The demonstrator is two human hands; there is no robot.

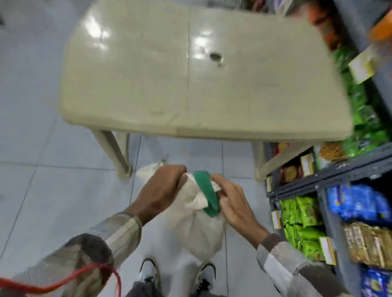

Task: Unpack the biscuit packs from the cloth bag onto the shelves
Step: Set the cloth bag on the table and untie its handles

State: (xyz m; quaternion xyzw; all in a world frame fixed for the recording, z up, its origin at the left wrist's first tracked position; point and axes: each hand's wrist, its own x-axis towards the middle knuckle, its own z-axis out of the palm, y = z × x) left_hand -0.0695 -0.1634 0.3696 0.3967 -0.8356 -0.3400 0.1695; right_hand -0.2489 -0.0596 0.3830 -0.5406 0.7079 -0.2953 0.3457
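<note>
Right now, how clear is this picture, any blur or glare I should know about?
Head view: motion blur smears the shelves and the frame edges; ceiling lights glare on the beige table; wide-angle distortion bends the edges; both hands and the cloth bag stay fairly sharp.

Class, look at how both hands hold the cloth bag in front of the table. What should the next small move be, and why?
Probably lift the cloth bag onto the table and open it. Both the left hand and right hand grip its gathered top by the green handle, it hangs above the floor, and no biscuit packs are out yet.
</note>
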